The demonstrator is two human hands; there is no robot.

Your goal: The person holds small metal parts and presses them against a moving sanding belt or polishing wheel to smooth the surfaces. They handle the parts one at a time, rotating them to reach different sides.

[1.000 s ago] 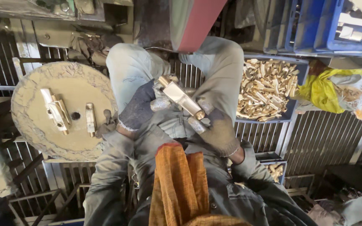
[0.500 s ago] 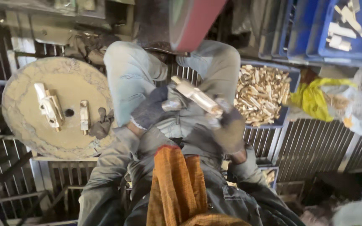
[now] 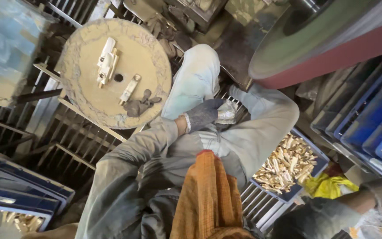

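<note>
1. At the centre of the frame, the left hand [image 3: 202,116], in a dark glove, rests on the lap and clasps a pale metal piece [image 3: 226,113], pressing it against the knee.
2. In the lower right, the right hand [image 3: 321,217] reaches toward the blue tray of brass parts [image 3: 286,166]; whether its fingers are closed I cannot tell.
3. In the upper left, a round wooden disc [image 3: 153,66] carries a few finished metal pieces [image 3: 107,62] and a spare glove [image 3: 140,106].
4. The step in hand looks like fetching a part; the next move calls for a firm pick from the heap.
</note>
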